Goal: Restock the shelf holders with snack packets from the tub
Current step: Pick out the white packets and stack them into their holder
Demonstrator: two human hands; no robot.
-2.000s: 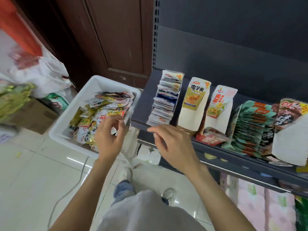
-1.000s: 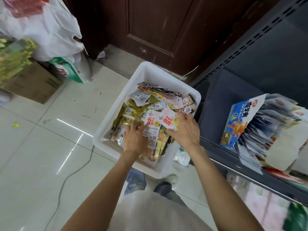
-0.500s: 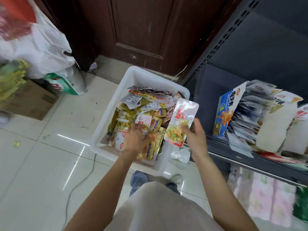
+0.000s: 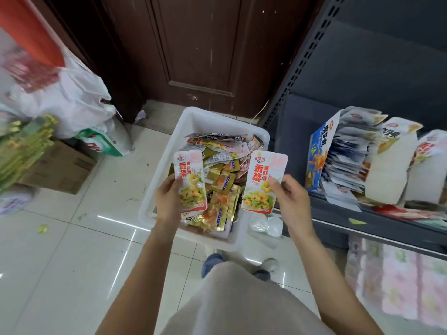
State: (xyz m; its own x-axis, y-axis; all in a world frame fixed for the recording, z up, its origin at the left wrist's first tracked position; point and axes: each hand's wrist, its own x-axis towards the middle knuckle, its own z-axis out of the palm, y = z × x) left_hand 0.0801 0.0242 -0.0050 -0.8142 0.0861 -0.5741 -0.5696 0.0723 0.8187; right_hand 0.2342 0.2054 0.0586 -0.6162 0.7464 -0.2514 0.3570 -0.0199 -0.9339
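1. Two matching snack packets are up in front of me, one in each of my hands, both face-up over the tub.
2. My left hand (image 4: 167,201) grips the left packet (image 4: 191,181) along its left edge, thumb on the front and fingers curled behind it.
3. My right hand (image 4: 294,201) pinches the right packet (image 4: 263,182) at its right edge, thumb pressed on the printed face (red and white wrapper, yellow food pictured at the bottom).
4. Below both packets sits the white tub (image 4: 154,189) on the tiled floor (image 4: 72,250), heaped with loose snack packets (image 4: 220,180), mostly gold and yellow ones.
5. Right of the tub is the dark shelf (image 4: 338,213); its nearest holder, a blue card holder (image 4: 319,155), is packed with upright packets leaning back.
6. Just beside that stand two white card holders (image 4: 387,170); I cannot tell how full they are.
7. Left of the tub, well apart from it, a cardboard box (image 4: 60,170) and white plastic bags (image 4: 72,97) sit against a brown wooden door (image 4: 205,44).
8. A crumpled clear wrapper (image 4: 267,224) lies on the floor just beside the tub's right corner.
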